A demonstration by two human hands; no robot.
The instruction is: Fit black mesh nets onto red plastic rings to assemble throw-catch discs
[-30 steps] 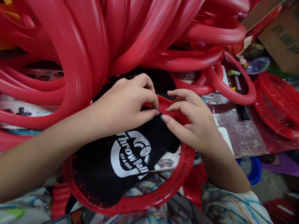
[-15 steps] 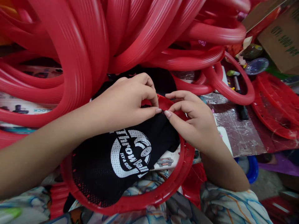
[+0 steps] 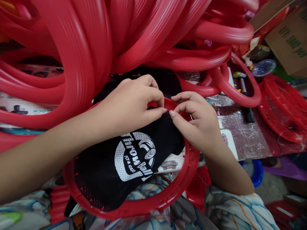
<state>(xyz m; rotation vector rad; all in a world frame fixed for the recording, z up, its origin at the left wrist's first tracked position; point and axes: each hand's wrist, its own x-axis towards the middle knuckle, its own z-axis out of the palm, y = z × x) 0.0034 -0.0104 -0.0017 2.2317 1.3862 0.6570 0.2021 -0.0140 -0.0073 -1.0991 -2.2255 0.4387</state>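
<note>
A red plastic hoop [image 3: 153,204] lies on my lap. Black mesh fabric [image 3: 107,172] with a white "Throw Ball" print is stretched partly across it. My left hand [image 3: 129,105] pinches the fabric's top edge against the far rim of the hoop, thumb and fingers closed. My right hand [image 3: 196,121] meets it there, thumb and curled fingers pressing the same edge of the mesh onto the rim. The two thumbs nearly touch. The lower right part of the hoop is uncovered.
A big heap of red hoops [image 3: 144,35] hangs over the top of the view. More red rims [image 3: 283,108] lie at right on crinkled plastic sheeting [image 3: 242,134]. A hammer [image 3: 243,86], a cardboard box [image 3: 290,38] and a blue item [image 3: 257,172] sit to the right.
My right hand's fingers have curled in and its thumb has moved left to meet the left thumb on the mesh edge. The left hand has barely moved.
</note>
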